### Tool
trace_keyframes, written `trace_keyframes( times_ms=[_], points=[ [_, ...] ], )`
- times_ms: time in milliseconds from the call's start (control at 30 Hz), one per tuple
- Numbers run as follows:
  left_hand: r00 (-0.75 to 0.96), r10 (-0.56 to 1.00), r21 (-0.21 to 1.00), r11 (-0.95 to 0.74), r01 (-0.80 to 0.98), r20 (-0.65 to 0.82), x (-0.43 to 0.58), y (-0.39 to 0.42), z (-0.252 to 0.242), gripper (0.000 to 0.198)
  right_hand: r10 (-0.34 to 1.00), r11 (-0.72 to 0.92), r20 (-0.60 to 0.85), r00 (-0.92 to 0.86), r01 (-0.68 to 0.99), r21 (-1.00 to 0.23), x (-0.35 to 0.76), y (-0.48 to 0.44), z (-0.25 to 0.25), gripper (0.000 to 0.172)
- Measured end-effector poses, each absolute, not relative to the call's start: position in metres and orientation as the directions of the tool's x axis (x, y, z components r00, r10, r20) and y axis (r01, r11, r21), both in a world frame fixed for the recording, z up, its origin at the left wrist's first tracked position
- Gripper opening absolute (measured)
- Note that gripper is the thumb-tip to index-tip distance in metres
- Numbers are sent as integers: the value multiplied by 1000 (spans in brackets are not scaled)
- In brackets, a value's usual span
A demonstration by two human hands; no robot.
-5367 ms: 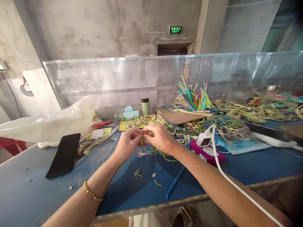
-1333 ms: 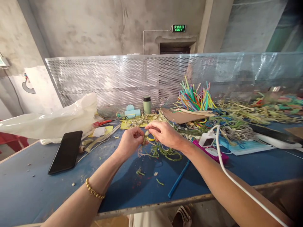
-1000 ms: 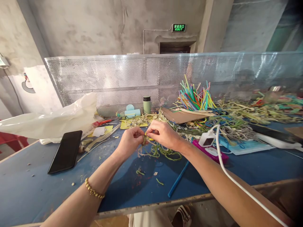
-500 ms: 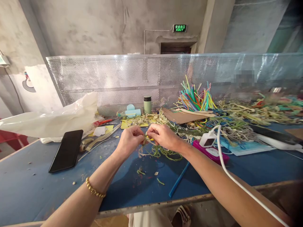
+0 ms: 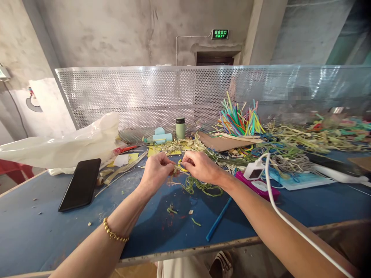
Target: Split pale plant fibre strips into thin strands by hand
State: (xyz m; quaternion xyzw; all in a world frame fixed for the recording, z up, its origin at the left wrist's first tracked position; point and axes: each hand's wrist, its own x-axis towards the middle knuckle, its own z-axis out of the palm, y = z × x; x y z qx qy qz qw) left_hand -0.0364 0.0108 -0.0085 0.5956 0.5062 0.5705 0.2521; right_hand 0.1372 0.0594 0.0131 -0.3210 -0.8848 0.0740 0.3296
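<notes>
My left hand (image 5: 158, 170), with a gold bead bracelet on the wrist, pinches a small bundle of pale straw-like strands (image 5: 175, 171) over the blue tabletop. Just beside it, my right hand (image 5: 199, 166) is closed on a small curved yellow piece (image 5: 183, 168) that meets the bundle. Its exact kind is too small and too covered by the fingers to tell. Below my right hand lies a loose tangle of green cord (image 5: 199, 186). Nearer the front edge are green scraps (image 5: 171, 209) and a blue stick (image 5: 219, 220).
A black phone (image 5: 81, 184) and a plastic bag (image 5: 69, 148) lie left. At the back stand a green bottle (image 5: 180, 129) and a bunch of coloured strips (image 5: 240, 117) before a perforated metal screen (image 5: 139, 92). A white charging cable (image 5: 274, 200) crosses over my right forearm.
My hands have drawn slightly apart at the fingertips. More of the yellow piece shows between them. The objects on the table lie as before.
</notes>
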Motion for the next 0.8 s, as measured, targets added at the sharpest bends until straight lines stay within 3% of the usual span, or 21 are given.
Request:
trace_keyframes(
  times_ms=[133, 400, 533, 667, 800],
  points=[
    [-165, 902, 889, -338, 309, 400, -36, 13, -11, 4, 631, 770, 507, -587, 551, -321, 137, 61, 11, 10],
    [-86, 868, 811, -417, 412, 490, -36, 14, -12, 9, 696, 715, 474, -539, 464, -523, 137, 56, 20, 22],
    [-71, 861, 784, -420, 457, 503, -34, 11, -10, 11, 742, 653, 415, -527, 423, -629, 138, 58, 19, 18],
    [-46, 893, 844, -404, 352, 447, -30, 6, -4, 11, 767, 596, 354, -535, 390, -702, 138, 58, 18, 12],
    [-1, 928, 908, -363, 210, 372, -25, 2, 1, 23, 758, 609, 385, -525, 362, -705, 138, 57, 18, 7]
  ],
)
